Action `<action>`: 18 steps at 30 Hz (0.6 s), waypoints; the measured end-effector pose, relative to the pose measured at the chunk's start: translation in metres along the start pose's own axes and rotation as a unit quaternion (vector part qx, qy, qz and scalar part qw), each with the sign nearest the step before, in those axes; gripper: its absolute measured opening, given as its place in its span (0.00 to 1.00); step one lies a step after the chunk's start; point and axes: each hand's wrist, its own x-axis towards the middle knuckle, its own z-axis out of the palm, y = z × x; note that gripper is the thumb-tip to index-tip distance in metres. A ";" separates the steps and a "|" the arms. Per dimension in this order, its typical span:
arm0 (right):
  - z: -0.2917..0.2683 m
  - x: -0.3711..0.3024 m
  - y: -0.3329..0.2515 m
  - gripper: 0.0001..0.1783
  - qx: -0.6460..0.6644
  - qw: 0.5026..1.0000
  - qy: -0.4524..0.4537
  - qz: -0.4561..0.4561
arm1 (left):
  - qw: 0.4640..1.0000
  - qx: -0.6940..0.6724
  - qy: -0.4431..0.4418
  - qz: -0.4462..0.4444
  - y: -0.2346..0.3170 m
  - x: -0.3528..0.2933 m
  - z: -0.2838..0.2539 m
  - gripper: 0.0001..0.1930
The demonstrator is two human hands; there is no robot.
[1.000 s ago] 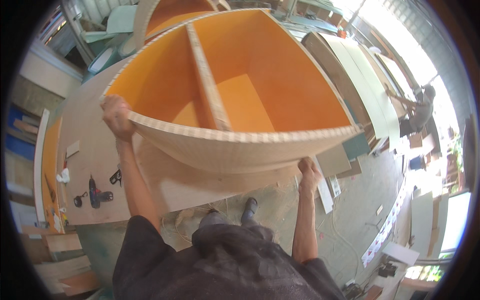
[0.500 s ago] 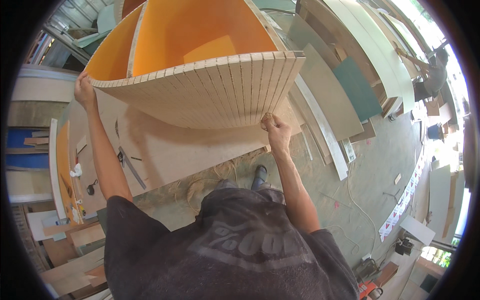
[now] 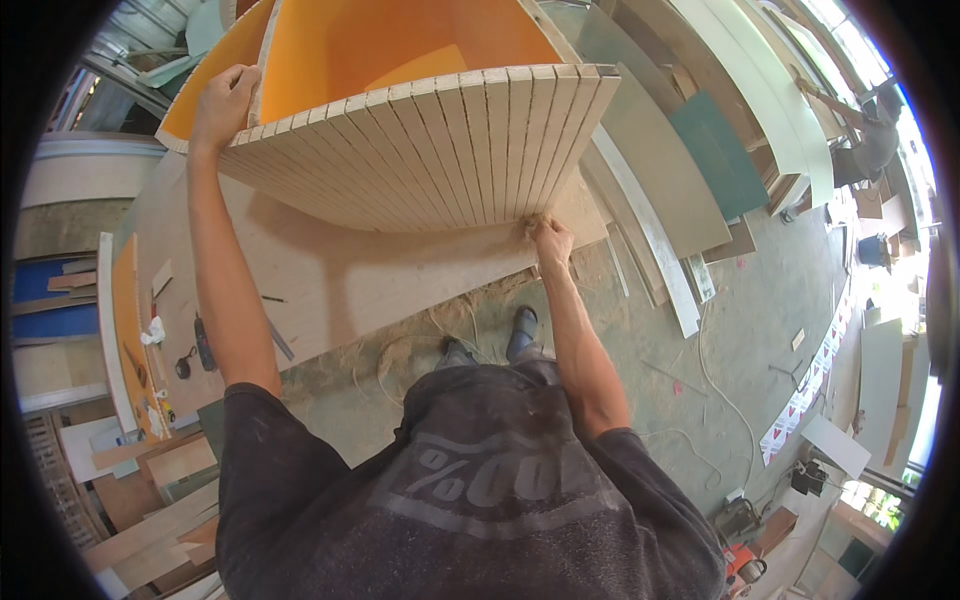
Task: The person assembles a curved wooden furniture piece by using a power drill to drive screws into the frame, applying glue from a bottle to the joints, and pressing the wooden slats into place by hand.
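"What's at the far left?"

"An orange board [image 3: 128, 310] runs along the left edge of the bench [image 3: 420, 262], and near the front left corner lie a crumpled white scrap [image 3: 153, 332] and a tape measure [image 3: 183, 367]."

"And the left hand?"

"The left hand [image 3: 222, 105] is clasped over the rim of a kerfed plywood box [image 3: 420, 150], right by its wooden divider [image 3: 267, 45] (the inside is a strong orange)."

"Where is the box, exactly?"

"Above the bench, toward its far edge, with the closely grooved face turned to the person. The box's lower right corner comes near the bench's right front corner. Whether the bottom edge touches the bench, I can't tell."

"Is the right hand there too?"

"Yes, the right hand [image 3: 551, 240] is at that lower corner, fingers curled in. I can't tell whether they pinch the panel or only press against it."

"Farther right?"

"Beyond the bench's right edge, stacked sheets, with a green panel [image 3: 718, 155] among them. Then a co-worker [image 3: 868, 145] and a blue bucket [image 3: 874, 250]."
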 end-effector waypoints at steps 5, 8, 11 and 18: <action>-0.004 0.018 0.023 0.12 0.105 0.994 0.020 -0.004 | 1.000 -0.024 0.020 0.003 0.009 0.008 0.010 0.20; 0.019 0.007 0.012 0.10 0.031 0.996 0.086 0.002 | 0.998 -0.035 0.042 -0.019 -0.004 0.000 0.002 0.20; 0.025 0.008 0.014 0.09 0.013 0.993 0.117 0.002 | 0.997 -0.057 0.049 -0.017 -0.014 0.002 0.002 0.20; 0.032 0.011 0.017 0.08 0.151 0.983 0.108 0.006 | 0.998 -0.023 0.050 -0.014 -0.002 0.005 0.004 0.20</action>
